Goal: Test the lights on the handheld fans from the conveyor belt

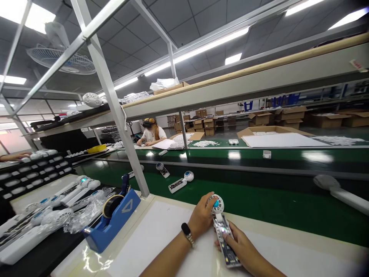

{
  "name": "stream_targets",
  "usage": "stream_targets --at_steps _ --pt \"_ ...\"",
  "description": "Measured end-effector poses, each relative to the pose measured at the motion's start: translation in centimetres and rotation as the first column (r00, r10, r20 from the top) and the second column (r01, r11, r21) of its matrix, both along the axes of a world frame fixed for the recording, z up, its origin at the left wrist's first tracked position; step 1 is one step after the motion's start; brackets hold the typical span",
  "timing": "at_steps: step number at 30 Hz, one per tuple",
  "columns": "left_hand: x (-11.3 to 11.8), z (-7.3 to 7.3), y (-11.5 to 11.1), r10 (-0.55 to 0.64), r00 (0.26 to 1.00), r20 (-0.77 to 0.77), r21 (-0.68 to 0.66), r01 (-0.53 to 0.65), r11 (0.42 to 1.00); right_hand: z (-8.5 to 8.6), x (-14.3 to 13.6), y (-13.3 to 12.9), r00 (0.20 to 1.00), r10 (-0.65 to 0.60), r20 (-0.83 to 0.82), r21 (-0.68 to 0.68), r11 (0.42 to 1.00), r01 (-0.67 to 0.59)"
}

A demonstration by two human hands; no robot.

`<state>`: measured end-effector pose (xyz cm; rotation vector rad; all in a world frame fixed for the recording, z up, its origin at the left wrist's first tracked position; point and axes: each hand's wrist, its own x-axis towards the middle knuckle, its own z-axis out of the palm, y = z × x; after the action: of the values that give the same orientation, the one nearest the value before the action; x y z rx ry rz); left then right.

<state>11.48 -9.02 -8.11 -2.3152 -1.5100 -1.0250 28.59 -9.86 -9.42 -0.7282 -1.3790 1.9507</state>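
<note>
A white handheld fan with its handle uncovered, showing a circuit board and a small glowing light, is held over the table between both hands. My left hand, with a dark band on the wrist, closes around the fan's round head, which has a blue centre. Lower down, my right hand grips the handle, its thumb lying on the board near the light. On the green conveyor ahead lie more such fans with open handles.
A blue tape dispenser stands left on the white tabletop. Farther left, several fans and plastic wrap cover a black surface. A metal post rises beside the belt. Across it, a person sits among white parts. One fan lies right.
</note>
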Motion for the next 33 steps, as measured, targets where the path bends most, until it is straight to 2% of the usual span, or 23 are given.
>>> stream_targets --at_steps 4,10,13,20,26,33 --pt "-0.1 0.0 0.1 0.000 1.000 0.006 -0.024 0.000 1.000 0.2 0.2 0.2 0.999 0.049 -0.010 -0.021 0.999 -0.050" --pt "0.0 0.5 0.0 0.002 1.000 -0.004 -0.126 -0.002 0.992 2.2 1.1 0.3 0.981 0.191 -0.009 -0.072 0.979 -0.192" --pt "0.0 0.6 -0.1 0.003 1.000 -0.012 -0.148 -0.005 0.989 2.5 1.4 0.4 0.976 0.216 -0.012 -0.051 0.975 -0.217" --pt "0.0 0.5 -0.1 -0.011 0.999 0.037 -0.165 0.017 0.986 0.9 1.1 0.6 0.981 0.195 -0.005 0.044 0.980 -0.195" --pt "0.1 0.6 -0.2 0.001 0.998 0.066 -0.166 0.010 0.986 1.3 1.0 0.3 0.989 0.143 0.034 0.138 0.980 -0.147" --pt "0.1 0.7 -0.3 -0.006 0.996 0.086 -0.167 0.020 0.986 1.3 0.9 0.3 0.991 0.130 0.035 0.131 0.982 -0.134"
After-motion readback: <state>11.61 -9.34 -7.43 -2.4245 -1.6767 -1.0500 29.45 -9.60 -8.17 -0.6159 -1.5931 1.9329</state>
